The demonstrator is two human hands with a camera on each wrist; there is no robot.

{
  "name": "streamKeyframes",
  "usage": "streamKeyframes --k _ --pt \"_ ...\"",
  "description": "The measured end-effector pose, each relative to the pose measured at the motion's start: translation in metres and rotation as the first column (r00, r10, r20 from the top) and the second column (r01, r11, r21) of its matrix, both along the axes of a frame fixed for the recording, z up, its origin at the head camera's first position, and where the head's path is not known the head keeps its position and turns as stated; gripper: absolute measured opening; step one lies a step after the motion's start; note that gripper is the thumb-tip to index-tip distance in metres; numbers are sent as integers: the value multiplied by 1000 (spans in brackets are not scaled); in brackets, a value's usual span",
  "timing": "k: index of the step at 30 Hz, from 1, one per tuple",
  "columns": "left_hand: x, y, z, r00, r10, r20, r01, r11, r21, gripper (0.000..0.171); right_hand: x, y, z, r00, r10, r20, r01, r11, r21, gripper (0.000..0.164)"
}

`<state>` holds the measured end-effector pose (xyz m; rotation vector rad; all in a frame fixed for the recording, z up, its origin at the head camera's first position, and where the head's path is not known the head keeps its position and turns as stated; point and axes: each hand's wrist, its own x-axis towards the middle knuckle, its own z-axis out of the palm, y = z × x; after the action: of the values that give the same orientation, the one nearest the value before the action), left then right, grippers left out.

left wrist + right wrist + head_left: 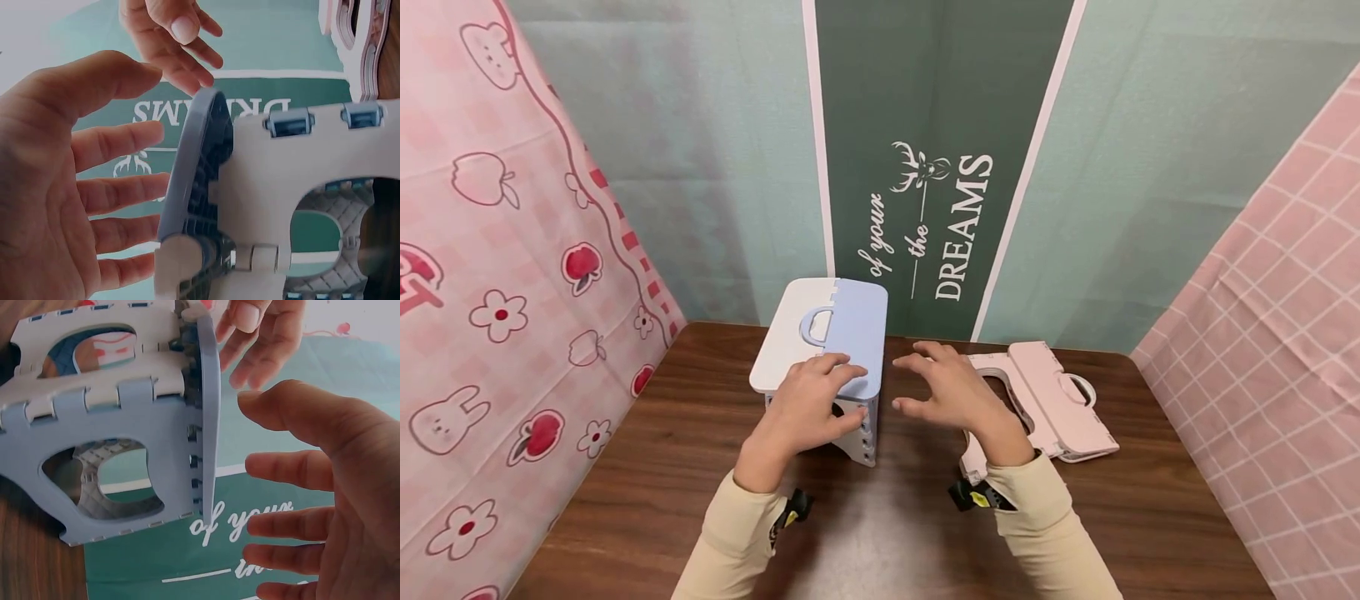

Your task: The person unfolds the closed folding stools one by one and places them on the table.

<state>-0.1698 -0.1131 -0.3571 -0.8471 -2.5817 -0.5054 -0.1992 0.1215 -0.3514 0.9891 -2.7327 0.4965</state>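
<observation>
A white and light-blue folding step stool (854, 333) stands unfolded on the table, its small carrying handle (808, 328) lying on the top. Above the stool's near edge is my left hand (808, 404), fingers spread; the left wrist view shows the fingertips close to the blue rim (187, 169), and contact is hard to tell. My right hand (955, 392) hovers to the right of the stool, holding nothing, fingers apart and slightly bent. Beyond its wrist lies a pink folding stool (1052, 387), flattened, with a loop handle (1081, 388); my right forearm covers part of it.
Both stools are on a dark wooden table (625, 508). Behind it hangs a green cloth (917, 100) with white lettering. Pink patterned cloths border the left (497, 250) and right (1285, 333) sides.
</observation>
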Motion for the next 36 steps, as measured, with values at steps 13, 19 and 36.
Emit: streamKeyframes --k 13,19,36 --pt "-3 27 -3 999 -40 -17 39 998 -46 45 2 25 -9 993 -32 -116 37 998 43 47" --pt "-4 42 -6 996 -75 -55 72 996 -57 43 4 38 -11 993 -45 -106 55 995 85 47" --pt "-8 82 -24 978 -115 -174 73 971 -228 41 6 82 -28 989 -92 -119 112 979 172 49"
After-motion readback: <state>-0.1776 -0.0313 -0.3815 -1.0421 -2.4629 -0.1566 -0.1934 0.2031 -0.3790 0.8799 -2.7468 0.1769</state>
